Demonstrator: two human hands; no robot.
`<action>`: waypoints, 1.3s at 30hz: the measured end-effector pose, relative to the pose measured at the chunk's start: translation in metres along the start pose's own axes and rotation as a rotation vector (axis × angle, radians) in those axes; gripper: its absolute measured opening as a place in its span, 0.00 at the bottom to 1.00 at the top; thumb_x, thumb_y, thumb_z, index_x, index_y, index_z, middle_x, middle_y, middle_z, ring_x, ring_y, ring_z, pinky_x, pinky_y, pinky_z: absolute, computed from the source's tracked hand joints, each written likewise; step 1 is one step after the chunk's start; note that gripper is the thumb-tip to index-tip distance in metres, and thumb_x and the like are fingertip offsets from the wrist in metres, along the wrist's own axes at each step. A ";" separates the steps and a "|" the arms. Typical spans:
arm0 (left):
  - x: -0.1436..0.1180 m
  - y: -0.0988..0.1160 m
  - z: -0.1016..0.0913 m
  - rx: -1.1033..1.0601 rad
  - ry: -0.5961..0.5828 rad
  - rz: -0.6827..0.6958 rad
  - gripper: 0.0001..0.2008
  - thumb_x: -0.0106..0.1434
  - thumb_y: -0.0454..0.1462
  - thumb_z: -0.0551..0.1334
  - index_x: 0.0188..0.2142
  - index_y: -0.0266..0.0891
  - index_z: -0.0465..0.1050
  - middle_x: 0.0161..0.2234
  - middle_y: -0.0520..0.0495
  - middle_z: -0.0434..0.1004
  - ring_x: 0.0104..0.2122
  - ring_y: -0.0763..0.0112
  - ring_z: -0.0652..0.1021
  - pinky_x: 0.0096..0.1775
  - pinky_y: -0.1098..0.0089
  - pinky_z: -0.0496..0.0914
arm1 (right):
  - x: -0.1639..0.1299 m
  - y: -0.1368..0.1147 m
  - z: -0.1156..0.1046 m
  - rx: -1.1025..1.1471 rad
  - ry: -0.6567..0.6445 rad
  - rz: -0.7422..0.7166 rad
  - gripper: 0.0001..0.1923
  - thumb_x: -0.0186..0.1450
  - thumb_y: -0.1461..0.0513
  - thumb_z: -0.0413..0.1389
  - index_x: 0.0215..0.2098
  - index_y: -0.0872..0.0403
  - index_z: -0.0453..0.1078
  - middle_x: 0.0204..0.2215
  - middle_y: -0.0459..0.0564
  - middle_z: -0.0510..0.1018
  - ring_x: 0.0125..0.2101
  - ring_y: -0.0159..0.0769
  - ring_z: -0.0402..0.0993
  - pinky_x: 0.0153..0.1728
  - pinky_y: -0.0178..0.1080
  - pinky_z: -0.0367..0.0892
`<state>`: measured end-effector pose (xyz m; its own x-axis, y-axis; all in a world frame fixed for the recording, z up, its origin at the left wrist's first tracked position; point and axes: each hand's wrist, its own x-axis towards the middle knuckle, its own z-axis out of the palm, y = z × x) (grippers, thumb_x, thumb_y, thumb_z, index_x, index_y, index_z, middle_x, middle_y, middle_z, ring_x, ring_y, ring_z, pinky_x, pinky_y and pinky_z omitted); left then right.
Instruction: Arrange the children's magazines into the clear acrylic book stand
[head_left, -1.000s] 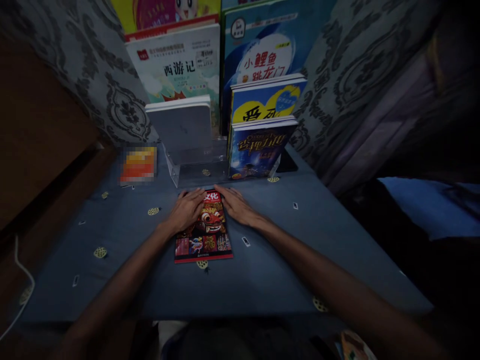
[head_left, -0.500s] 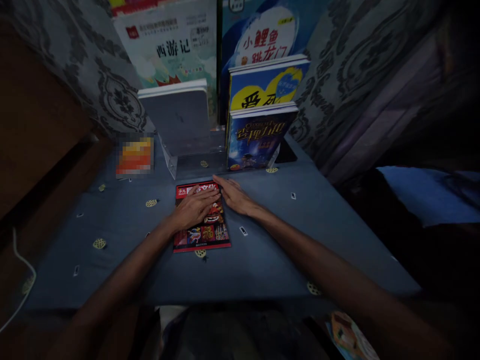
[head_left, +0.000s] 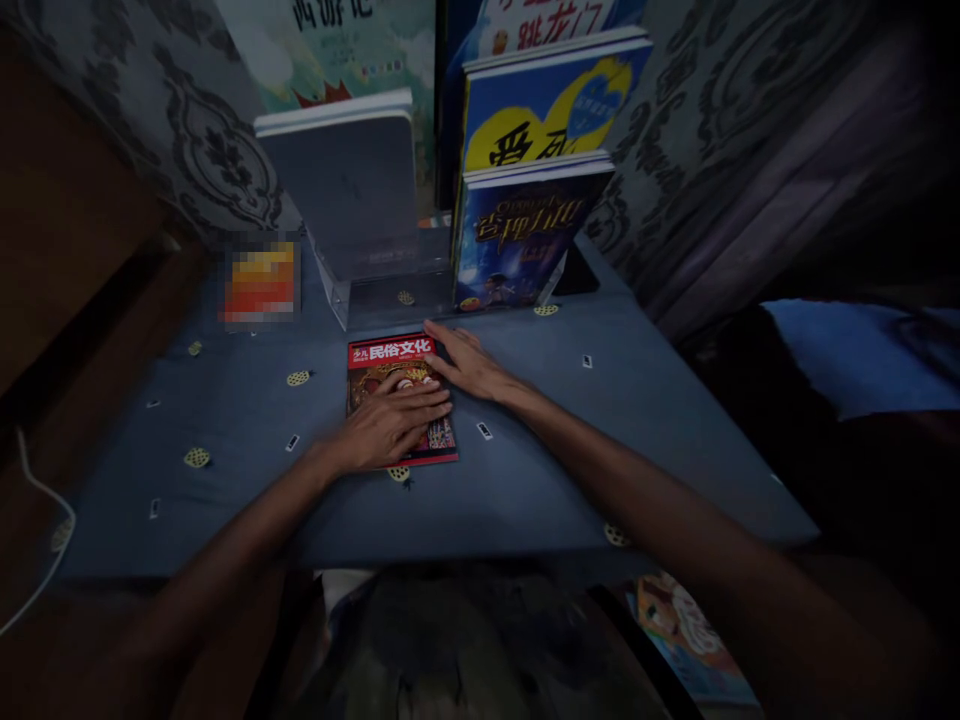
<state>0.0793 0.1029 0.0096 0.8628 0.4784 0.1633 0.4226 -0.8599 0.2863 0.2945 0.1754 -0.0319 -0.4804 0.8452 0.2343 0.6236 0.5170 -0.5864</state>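
My left hand (head_left: 394, 425) flat, fingers spread, on red magazine (head_left: 397, 362), frame centre on blue counter (head_left: 525, 480). My right hand (head_left: 469, 362) open at its right edge, near top corner. Magazine long axis runs away from me toward clear stand (head_left: 390, 295) just above.

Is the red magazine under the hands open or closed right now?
Closed. The red magazine lies flat on the blue tablecloth, front cover and title facing up; left hand rests on it, right hand at its edge.
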 end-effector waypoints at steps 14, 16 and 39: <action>-0.027 0.042 -0.001 -0.167 -0.066 0.012 0.21 0.73 0.35 0.51 0.63 0.49 0.66 0.63 0.49 0.69 0.67 0.66 0.64 0.69 0.50 0.48 | -0.003 -0.004 -0.001 -0.075 -0.019 0.000 0.36 0.70 0.48 0.50 0.70 0.56 0.52 0.67 0.61 0.63 0.67 0.51 0.58 0.67 0.58 0.50; -0.027 0.029 -0.004 -0.190 -0.057 -0.036 0.20 0.73 0.36 0.50 0.62 0.48 0.67 0.63 0.49 0.70 0.66 0.67 0.66 0.69 0.52 0.51 | -0.005 -0.007 -0.001 -0.097 -0.019 0.002 0.35 0.71 0.49 0.50 0.70 0.57 0.53 0.67 0.62 0.63 0.67 0.51 0.58 0.67 0.58 0.50; -0.043 -0.104 -0.011 -0.593 0.432 -0.410 0.22 0.69 0.33 0.51 0.62 0.37 0.64 0.57 0.39 0.76 0.57 0.63 0.76 0.61 0.58 0.67 | 0.018 -0.107 0.041 -0.360 -0.073 -0.318 0.19 0.73 0.60 0.47 0.57 0.53 0.73 0.47 0.60 0.72 0.48 0.50 0.65 0.52 0.51 0.66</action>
<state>-0.0047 0.1741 -0.0167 0.4395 0.8625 0.2507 0.3597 -0.4248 0.8308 0.1944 0.1296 0.0034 -0.7156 0.6328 0.2958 0.6067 0.7729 -0.1858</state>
